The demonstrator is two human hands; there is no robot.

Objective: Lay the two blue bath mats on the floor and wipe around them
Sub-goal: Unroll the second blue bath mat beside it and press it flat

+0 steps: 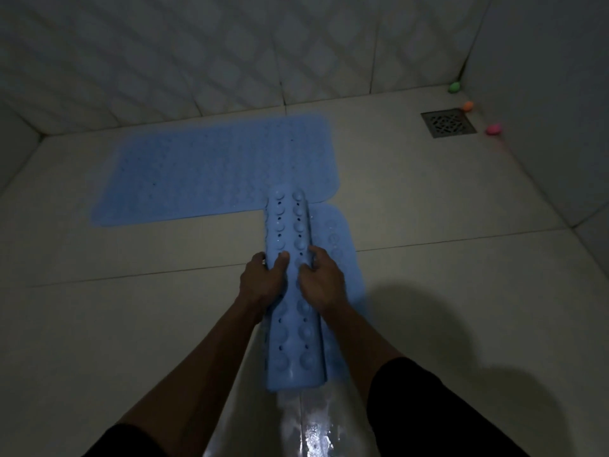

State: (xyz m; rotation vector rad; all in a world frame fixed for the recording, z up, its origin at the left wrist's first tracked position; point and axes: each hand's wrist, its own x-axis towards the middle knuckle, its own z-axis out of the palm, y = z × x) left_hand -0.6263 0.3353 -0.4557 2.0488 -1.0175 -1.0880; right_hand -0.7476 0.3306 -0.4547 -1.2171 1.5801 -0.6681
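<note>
One blue bath mat (211,169) lies flat on the tiled floor near the far wall. A second blue mat (291,338) is partly rolled or folded, its suction-cup underside facing up, stretching from the first mat's near edge toward me. An unrolled strip of it lies flat on the floor to the right. My left hand (262,282) grips the roll's left side, thumb on top. My right hand (321,278) grips its right side with curled fingers.
A square metal floor drain (448,123) sits at the far right. Three small coloured objects, green (454,87), orange (468,105) and pink (492,129), lie by the right wall. A wet shiny patch (313,427) of floor is just below the roll. Tiled walls close in ahead and right.
</note>
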